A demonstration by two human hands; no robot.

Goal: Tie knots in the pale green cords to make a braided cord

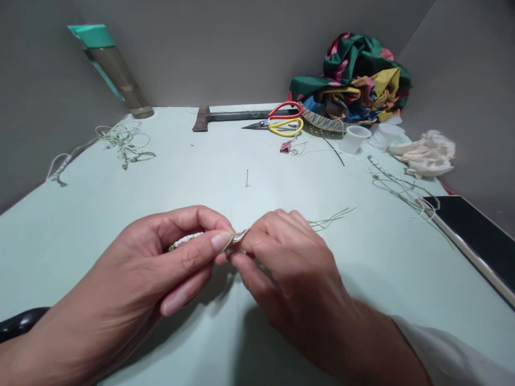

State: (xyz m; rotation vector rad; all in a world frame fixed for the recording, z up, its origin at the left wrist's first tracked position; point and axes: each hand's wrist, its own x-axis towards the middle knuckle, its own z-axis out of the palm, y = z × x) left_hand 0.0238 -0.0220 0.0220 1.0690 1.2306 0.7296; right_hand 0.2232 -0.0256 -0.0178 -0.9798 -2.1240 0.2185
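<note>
My left hand (173, 262) pinches a braided green-and-white cord (187, 239) between thumb and forefinger, its knotted part lying across the curled fingers. Close against it, my right hand (293, 262) is closed on the loose strands (240, 236) that come out of the left thumb's grip. Thin green strand ends (332, 219) stick out past the right knuckles. Both hands are held above the pale table, fingertips nearly touching. The exact hold of the right fingertips is partly hidden behind the hand.
At the back lie a hammer-like tool (201, 119), scissors (281, 120) and a pink binder clip (286, 147). A nail-like pin (247, 178) is ahead of my hands. Cord tangles (124, 140), a bottle (120, 75), patterned cloth (358, 64), plastic cups (354, 139) and a dark flat device (475, 236) surround the workspace.
</note>
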